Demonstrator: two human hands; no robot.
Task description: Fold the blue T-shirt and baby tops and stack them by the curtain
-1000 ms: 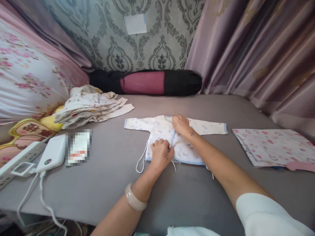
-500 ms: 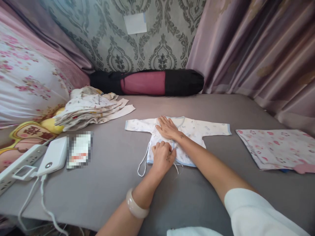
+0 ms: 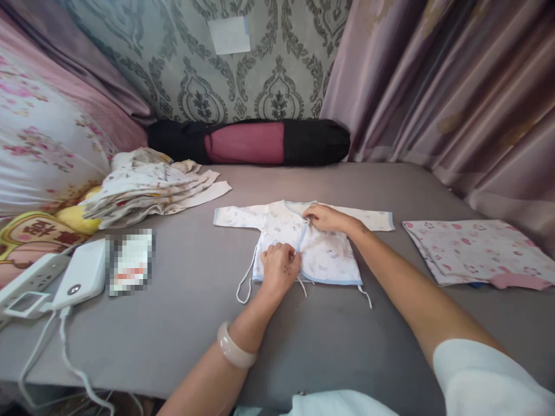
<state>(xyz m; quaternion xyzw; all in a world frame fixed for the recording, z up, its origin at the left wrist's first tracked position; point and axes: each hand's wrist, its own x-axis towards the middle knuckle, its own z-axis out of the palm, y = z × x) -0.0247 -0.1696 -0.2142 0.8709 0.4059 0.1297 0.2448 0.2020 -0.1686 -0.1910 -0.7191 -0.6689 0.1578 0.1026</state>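
Note:
A white baby shirt (image 3: 329, 254) with pale blue trim and small prints lies on the grey bed surface, sleeves spread to both sides. My left hand (image 3: 280, 267) is closed on its blue-trimmed front edge near the middle. Higher up, by the neckline, my right hand (image 3: 326, 218) pinches the same front edge. White tie strings (image 3: 243, 289) hang from the shirt's left side, and another tie string (image 3: 366, 296) trails off its lower right corner. Both hands' fingertips are partly hidden.
Crumpled baby clothes (image 3: 151, 188) are piled at the back left. A power bank (image 3: 81, 274) and power strip (image 3: 32, 283) with cables lie at the left edge. Folded pink-patterned cloth (image 3: 477, 248) rests at right. A long black and red bag (image 3: 245, 143) lies along the wall.
My right hand has gone from lying flat on the shirt's chest to pinching the front edge, farther right. My left hand stays on the edge. The lower right tie string now shows.

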